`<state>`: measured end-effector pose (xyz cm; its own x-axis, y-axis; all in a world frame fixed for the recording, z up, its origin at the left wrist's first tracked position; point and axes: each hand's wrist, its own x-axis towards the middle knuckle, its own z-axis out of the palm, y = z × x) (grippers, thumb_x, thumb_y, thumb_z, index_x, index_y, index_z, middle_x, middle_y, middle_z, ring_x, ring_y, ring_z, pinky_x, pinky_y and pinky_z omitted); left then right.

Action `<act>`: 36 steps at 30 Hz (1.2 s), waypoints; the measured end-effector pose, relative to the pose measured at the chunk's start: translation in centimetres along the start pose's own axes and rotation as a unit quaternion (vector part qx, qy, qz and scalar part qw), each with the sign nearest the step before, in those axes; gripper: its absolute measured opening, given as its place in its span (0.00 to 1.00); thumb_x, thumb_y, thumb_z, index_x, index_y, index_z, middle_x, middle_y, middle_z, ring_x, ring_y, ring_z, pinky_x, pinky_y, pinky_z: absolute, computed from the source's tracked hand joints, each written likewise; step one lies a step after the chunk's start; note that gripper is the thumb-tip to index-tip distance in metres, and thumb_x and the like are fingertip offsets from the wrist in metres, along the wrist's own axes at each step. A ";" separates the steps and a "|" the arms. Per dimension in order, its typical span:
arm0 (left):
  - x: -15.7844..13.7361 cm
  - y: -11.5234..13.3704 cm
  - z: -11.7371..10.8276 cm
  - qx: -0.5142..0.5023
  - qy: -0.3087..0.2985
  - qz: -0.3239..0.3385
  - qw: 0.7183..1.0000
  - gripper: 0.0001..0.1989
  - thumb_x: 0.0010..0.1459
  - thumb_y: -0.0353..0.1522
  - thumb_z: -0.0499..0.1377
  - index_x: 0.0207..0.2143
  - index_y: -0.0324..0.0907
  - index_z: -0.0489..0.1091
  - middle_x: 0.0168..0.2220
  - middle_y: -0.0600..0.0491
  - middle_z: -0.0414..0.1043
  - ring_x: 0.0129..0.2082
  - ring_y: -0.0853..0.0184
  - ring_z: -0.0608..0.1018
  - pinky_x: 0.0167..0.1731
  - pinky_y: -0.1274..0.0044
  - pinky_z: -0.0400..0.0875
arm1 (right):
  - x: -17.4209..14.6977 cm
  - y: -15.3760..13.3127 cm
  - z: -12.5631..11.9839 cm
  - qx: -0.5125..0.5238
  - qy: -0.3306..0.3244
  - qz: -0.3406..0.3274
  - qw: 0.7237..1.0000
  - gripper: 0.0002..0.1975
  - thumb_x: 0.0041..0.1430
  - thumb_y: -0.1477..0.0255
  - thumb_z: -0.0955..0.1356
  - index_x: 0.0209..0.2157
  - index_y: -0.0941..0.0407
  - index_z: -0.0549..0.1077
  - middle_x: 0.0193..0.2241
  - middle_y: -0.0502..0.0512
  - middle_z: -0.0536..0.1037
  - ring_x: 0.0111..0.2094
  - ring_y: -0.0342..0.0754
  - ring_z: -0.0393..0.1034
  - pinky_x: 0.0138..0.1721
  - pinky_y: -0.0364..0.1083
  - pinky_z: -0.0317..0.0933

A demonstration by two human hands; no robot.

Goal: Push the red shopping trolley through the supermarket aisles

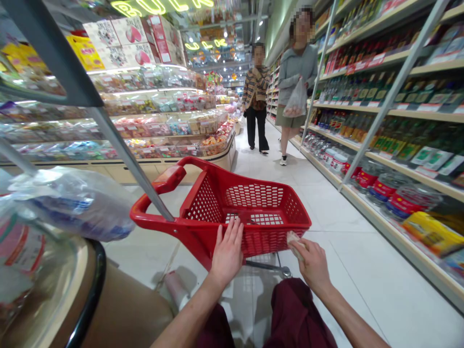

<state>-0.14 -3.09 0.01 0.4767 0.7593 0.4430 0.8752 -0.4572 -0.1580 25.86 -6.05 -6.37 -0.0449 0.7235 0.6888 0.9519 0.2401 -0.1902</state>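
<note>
A red plastic shopping cart basket (pixel 270 193) with perforated walls stands in front of me, its handle (pixel 170 179) toward the left. My left hand (pixel 228 249) rests on the basket's near side, fingers stretched out flat and reaching to the rim. In my right hand (pixel 314 261) is a crumpled pale cloth (pixel 296 244), pinched between the fingers and held at the basket's near right corner. Whether the cloth is fabric or paper I cannot tell. Beneath the basket a grey metal frame (pixel 266 268) with a wheel shows.
Bottle shelves (pixel 380 116) line the right side. Candy displays (pixel 145 125) fill the left, and a rounded counter (pixel 126 299) with bagged goods is close by. A pinkish cylindrical container (pixel 176 287) is near the floor. Two people (pixel 257 92) stand in the aisle ahead, one with a plastic bag (pixel 295 99).
</note>
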 end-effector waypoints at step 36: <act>-9.7 -8.1 -2.9 0.017 0.056 -0.201 0.978 0.31 0.50 0.25 0.47 0.58 0.34 0.44 0.58 0.40 0.51 0.60 0.59 0.50 0.55 0.59 0.46 | 7.8 -23.9 2.3 0.273 0.009 -0.167 0.947 0.14 0.58 0.76 0.59 0.44 0.53 0.69 0.38 0.57 0.70 0.38 0.47 0.60 0.37 0.47 0.56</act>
<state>-12.10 -8.09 -0.48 0.0839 0.8177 0.5695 0.9931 -0.1155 0.0195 2.03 -4.68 1.99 -0.3064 0.5385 0.7849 0.5866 0.7562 -0.2898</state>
